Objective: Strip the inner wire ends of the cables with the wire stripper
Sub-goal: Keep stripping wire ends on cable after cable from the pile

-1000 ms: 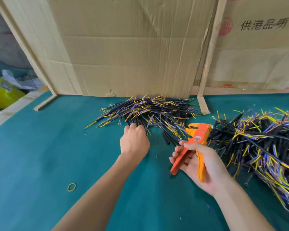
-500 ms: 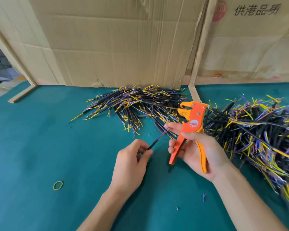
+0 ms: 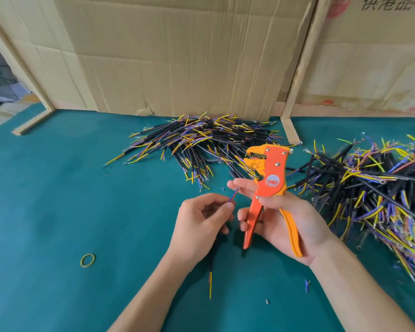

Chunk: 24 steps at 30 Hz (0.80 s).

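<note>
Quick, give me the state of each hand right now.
Left hand: pinching a cable near its inner wire ends.
Right hand: gripping the orange wire stripper.

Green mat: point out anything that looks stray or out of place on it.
A yellow rubber band lies alone on the green mat, apart from both cable piles. Small insulation offcuts are scattered near the right forearm. Nothing looks damaged.

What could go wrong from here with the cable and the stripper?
The wire ends lie against the right hand's forefinger, below the wire stripper's head, so they may miss its blades. The left hand pinches close to those tips, risking a nipped finger.
</note>
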Motion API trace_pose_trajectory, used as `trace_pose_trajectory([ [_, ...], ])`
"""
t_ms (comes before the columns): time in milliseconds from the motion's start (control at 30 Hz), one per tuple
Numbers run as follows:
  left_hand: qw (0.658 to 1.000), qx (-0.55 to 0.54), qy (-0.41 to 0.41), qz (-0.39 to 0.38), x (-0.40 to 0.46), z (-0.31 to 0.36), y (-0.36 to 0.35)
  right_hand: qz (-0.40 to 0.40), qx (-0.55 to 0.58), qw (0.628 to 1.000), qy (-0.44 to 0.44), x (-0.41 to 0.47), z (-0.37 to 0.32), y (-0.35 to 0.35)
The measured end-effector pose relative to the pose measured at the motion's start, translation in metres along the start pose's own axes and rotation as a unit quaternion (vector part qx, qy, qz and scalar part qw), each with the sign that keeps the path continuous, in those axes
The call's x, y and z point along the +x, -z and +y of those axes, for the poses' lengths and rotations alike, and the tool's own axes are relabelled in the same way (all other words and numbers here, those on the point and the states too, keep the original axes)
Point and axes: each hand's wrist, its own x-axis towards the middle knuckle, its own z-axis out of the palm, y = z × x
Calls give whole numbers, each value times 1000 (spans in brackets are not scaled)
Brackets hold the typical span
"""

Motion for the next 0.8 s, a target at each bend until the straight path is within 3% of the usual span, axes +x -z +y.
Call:
trace_pose_trajectory([
  [333,992,-100,60,38,7,4,6,19,9,1000,-6,5,4,1],
  [433,994,-38,76,-65,8,7,14,32,6,999,6,6,3,3],
  [500,982,-11,80,-170,8,10,19,49,10,998,27,6,0,7],
  [567,970,-17,92,-224,8,13,26,73,20,996,53,4,-5,11],
  [800,971,-78,114,-195,13,15,50,132,46,985,104,-2,-16,20],
])
